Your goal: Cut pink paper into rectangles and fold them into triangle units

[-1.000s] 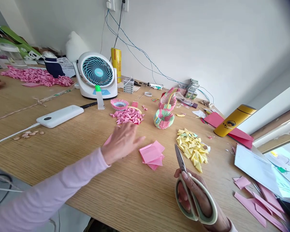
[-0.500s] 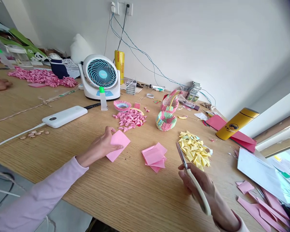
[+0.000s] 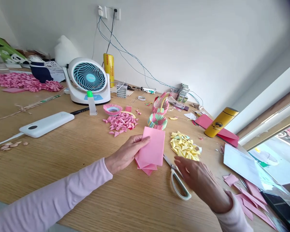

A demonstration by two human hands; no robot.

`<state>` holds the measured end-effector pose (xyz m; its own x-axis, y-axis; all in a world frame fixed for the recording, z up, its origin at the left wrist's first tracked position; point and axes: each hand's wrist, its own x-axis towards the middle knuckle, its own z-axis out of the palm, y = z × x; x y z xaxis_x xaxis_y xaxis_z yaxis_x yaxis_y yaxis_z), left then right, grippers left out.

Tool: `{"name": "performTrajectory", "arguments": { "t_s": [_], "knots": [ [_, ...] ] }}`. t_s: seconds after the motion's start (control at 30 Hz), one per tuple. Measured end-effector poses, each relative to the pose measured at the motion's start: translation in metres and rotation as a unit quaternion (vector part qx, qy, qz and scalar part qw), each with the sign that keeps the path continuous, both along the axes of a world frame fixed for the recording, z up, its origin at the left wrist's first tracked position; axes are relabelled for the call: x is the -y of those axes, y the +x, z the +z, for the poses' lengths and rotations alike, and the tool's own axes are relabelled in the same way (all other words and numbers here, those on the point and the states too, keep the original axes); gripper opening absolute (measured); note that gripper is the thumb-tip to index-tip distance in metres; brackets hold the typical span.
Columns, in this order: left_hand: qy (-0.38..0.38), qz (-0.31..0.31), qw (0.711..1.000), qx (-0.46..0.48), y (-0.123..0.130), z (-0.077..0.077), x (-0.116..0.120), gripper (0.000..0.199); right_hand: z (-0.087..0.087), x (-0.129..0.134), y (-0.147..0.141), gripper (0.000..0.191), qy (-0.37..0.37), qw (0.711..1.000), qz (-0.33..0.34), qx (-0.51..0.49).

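My left hand (image 3: 128,153) pinches a pink paper rectangle (image 3: 152,146) by its left edge, held up over a small stack of pink paper (image 3: 148,169) on the table. To the right of the stack lie scissors (image 3: 180,185) with pale handles. My right hand (image 3: 195,175) is just right of the scissors, its fingers stretched out; it holds nothing. Beyond it is a pile of folded yellow paper pieces (image 3: 183,145). A heap of folded pink pieces (image 3: 122,122) lies farther back on the left.
Paper baskets (image 3: 157,120), a white fan (image 3: 89,79) and a glue bottle (image 3: 91,104) stand behind. A white power bank (image 3: 47,124) is at left. A yellow flask (image 3: 221,122) and pink paper strips (image 3: 253,201) are at right.
My left hand has moved right with the pink paper, over the stack. My right hand has let go of the scissors, which now lie on the table. The view has shifted right.
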<state>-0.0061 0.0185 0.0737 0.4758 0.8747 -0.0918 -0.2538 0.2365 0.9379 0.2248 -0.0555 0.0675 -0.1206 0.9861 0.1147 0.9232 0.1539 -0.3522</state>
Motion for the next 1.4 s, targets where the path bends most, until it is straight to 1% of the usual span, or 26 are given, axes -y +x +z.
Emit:
{"name": "performTrajectory", "arguments": {
  "t_s": [0.03,0.07,0.1,0.13,0.17,0.2,0.27,0.33,0.4,0.47,0.57,0.63,0.7,0.73,0.8,0.9,1.0,1.07,1.13,1.27,1.33,1.4],
  "knots": [
    [0.016,-0.01,1.0,-0.002,0.005,-0.002,0.001,0.032,0.005,-0.004,-0.006,0.04,-0.002,0.996,-0.012,-0.093],
    [0.038,-0.017,0.999,-0.008,0.008,-0.005,0.002,0.033,0.008,-0.009,-0.012,0.043,-0.03,0.978,0.003,-0.205],
    [0.063,-0.021,0.998,-0.018,0.01,-0.007,0.002,0.034,0.008,-0.014,-0.017,0.042,-0.07,0.948,0.033,-0.307],
    [0.091,-0.025,0.995,-0.033,0.011,-0.009,0.003,0.035,0.005,-0.018,-0.022,0.037,-0.099,0.914,0.057,-0.389],
    [0.121,-0.032,0.991,-0.05,0.011,-0.011,0.003,0.037,0.001,-0.022,-0.026,0.033,-0.112,0.882,0.07,-0.453],
    [0.152,-0.041,0.985,-0.069,0.01,-0.012,0.003,0.038,-0.005,-0.024,-0.029,0.03,-0.112,0.857,0.069,-0.498],
    [0.21,-0.06,0.969,-0.112,0.006,-0.015,0.001,0.038,-0.017,-0.027,-0.03,0.028,-0.094,0.828,0.042,-0.551],
    [0.253,-0.078,0.952,-0.153,0.0,-0.016,-0.002,0.039,-0.024,-0.027,-0.029,0.027,-0.089,0.817,0.026,-0.57],
    [0.275,-0.084,0.941,-0.179,-0.004,-0.017,-0.005,0.038,-0.027,-0.025,-0.028,0.025,-0.098,0.814,0.038,-0.571],
    [0.282,-0.089,0.937,-0.186,-0.006,-0.019,-0.008,0.038,-0.028,-0.024,-0.028,0.02,-0.099,0.81,0.055,-0.575],
    [0.264,-0.098,0.941,-0.185,-0.006,-0.021,-0.009,0.036,-0.029,-0.023,-0.032,0.018,-0.085,0.803,0.072,-0.586],
    [0.246,-0.092,0.947,-0.183,-0.005,-0.021,-0.009,0.033,-0.03,-0.023,-0.034,0.019,-0.083,0.799,0.077,-0.59],
    [0.227,-0.082,0.956,-0.169,-0.004,-0.019,-0.007,0.029,-0.032,-0.023,-0.036,0.018,-0.085,0.789,0.079,-0.603],
    [0.216,-0.081,0.961,-0.156,-0.004,-0.019,-0.006,0.028,-0.033,-0.023,-0.036,0.017,-0.087,0.78,0.079,-0.615],
    [0.189,-0.084,0.971,-0.122,-0.003,-0.017,-0.003,0.026,-0.033,-0.022,-0.037,0.014,-0.091,0.751,0.071,-0.651],
    [0.145,-0.088,0.982,-0.079,-0.002,-0.015,0.0,0.025,-0.031,-0.021,-0.038,0.013,-0.108,0.699,0.035,-0.706],
    [0.123,-0.082,0.988,-0.046,-0.003,-0.017,0.001,0.027,-0.031,-0.021,-0.038,0.014,-0.123,0.661,0.001,-0.74],
    [0.118,-0.08,0.989,-0.022,-0.003,-0.019,0.001,0.026,-0.031,-0.021,-0.038,0.012,-0.136,0.641,-0.011,-0.755],
    [0.104,-0.082,0.991,-0.001,-0.004,-0.021,0.001,0.022,-0.031,-0.022,-0.038,0.01,-0.154,0.623,-0.023,-0.766],
    [0.033,-0.099,0.994,0.034,-0.003,-0.023,0.002,0.014,-0.033,-0.023,-0.041,0.011,-0.191,0.589,-0.047,-0.783],
    [-0.002,-0.109,0.993,0.055,-0.002,-0.024,0.003,0.013,-0.034,-0.023,-0.042,0.013,-0.202,0.579,-0.055,-0.788],
    [-0.026,-0.113,0.99,0.08,-0.002,-0.024,0.004,0.017,-0.035,-0.023,-0.042,0.013,-0.21,0.576,-0.061,-0.788]
  ]
}}
